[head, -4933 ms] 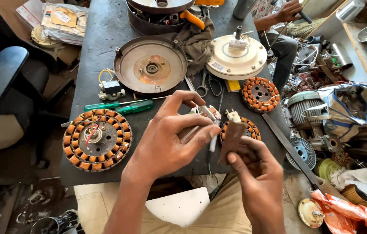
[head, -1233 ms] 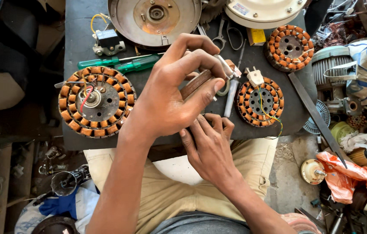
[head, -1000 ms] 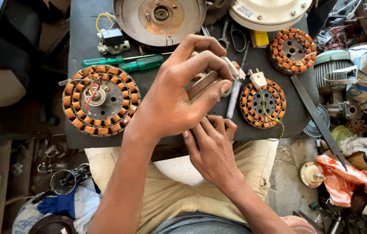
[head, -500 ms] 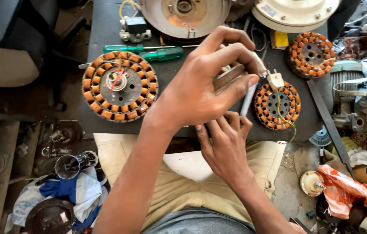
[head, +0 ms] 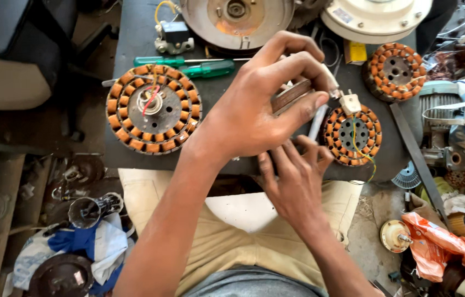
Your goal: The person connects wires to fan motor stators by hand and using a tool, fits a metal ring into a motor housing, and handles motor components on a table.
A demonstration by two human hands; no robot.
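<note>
My left hand (head: 254, 110) reaches across the dark workbench (head: 133, 38). Its thumb and fingers are pinched on a thin white wire sleeve (head: 331, 82) that ends in a small white connector (head: 349, 103). A flat brown strip (head: 290, 96) is also caught between its fingers. Just below it, my right hand (head: 295, 184) is at the bench's front edge, fingers curled up around the lower end of a pale rod (head: 316, 122). Both hands are beside a small copper-wound stator (head: 353, 135). A larger stator (head: 153, 110) lies to the left.
A green screwdriver (head: 199, 69), a black capacitor with a yellow wire (head: 173, 36), a rusty round motor cover (head: 238, 16), a white motor housing (head: 375, 19) and a third stator (head: 397, 69) lie on the bench. Scrap parts and an orange bag (head: 441, 242) crowd the right floor.
The view has dropped and shifted, so the bench items slid right and up in the frame. Both hands have lowered to the bench edge by the small stator, still gripping.
</note>
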